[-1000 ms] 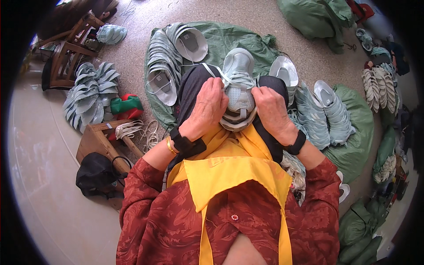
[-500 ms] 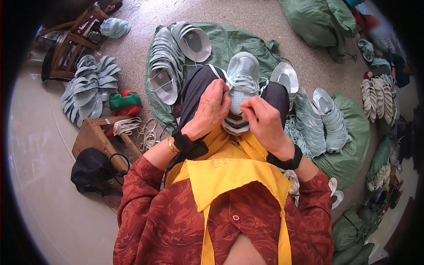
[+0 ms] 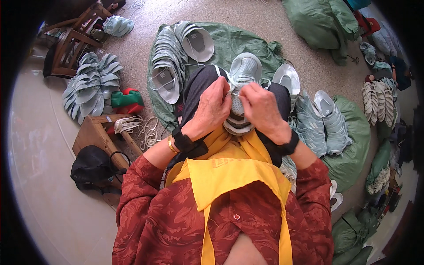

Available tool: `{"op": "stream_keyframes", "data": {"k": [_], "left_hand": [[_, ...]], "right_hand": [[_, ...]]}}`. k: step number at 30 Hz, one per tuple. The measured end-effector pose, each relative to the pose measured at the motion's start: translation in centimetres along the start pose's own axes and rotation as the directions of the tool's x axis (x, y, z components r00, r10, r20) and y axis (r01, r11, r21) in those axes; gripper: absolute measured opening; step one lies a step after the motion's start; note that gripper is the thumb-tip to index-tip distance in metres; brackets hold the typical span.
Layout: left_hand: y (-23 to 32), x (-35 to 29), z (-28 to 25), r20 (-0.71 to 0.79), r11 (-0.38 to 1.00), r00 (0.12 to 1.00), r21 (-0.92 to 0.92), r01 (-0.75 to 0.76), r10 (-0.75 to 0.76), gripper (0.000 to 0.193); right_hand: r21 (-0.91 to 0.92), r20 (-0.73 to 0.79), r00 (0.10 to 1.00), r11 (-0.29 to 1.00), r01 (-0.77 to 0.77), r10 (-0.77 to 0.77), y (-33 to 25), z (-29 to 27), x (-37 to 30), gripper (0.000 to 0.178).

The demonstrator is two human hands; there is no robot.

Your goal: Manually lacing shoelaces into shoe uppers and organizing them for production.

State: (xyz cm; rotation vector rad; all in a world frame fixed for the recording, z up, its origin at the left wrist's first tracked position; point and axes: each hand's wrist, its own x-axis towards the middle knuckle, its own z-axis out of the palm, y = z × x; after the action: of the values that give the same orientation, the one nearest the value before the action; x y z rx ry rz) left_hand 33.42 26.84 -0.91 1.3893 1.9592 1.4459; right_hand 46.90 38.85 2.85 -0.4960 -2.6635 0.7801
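Speckled floor [image 3: 247, 20] around; one shoe [image 3: 245, 66] just beneath two hands' fingers [image 3: 224, 90]; left hand [image 3: 213, 108] pinches one lace [image 3: 223, 73]; right hand [image 3: 264, 108] curled, hold unclear.

Left of a round-toed pale-green mesh shoe [image 3: 246, 67], curved grey fabric uppers [image 3: 170, 55] are stacked on a flat green woven sack [image 3: 232, 37]; farther left, a boxy brown wooden stool [image 3: 93, 138] is set

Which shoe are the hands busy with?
The pale shoe between the knees: left hand and right hand are both at its laces. The side stacks are untouched.
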Motion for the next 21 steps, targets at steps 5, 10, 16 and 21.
{"op": "stream_keyframes", "data": {"k": [5, 10, 16, 21], "left_hand": [[1.5, 0.6, -1.2, 0.065, 0.998, 0.996, -0.011, 0.055, -0.054, 0.017], [1.8, 2.7, -1.6, 0.162, 0.995, 0.984, -0.068, -0.069, 0.079, 0.016], [3.8, 4.5, -1.2, 0.533, 0.952, 0.840, -0.296, 0.075, 0.100, 0.024], [2.0, 3.7, -0.8, 0.607, 0.844, 0.794, -0.408, 0.349, -0.034, 0.010]], "right_hand": [[0.667, 0.328, 0.878, 0.573, -0.477, 0.349, -1.5, -10.8, -1.7, 0.010], [0.812, 0.183, 0.948, 0.504, -0.294, 0.259, -1.9, -12.7, -2.7, 0.009], [0.870, 0.202, 0.968, 0.426, -0.248, 0.149, -2.2, -10.4, -0.1, 0.011], [0.910, 0.111, 0.970, 0.369, -0.188, 0.218, -1.0, -9.6, -0.8, 0.018]]}}
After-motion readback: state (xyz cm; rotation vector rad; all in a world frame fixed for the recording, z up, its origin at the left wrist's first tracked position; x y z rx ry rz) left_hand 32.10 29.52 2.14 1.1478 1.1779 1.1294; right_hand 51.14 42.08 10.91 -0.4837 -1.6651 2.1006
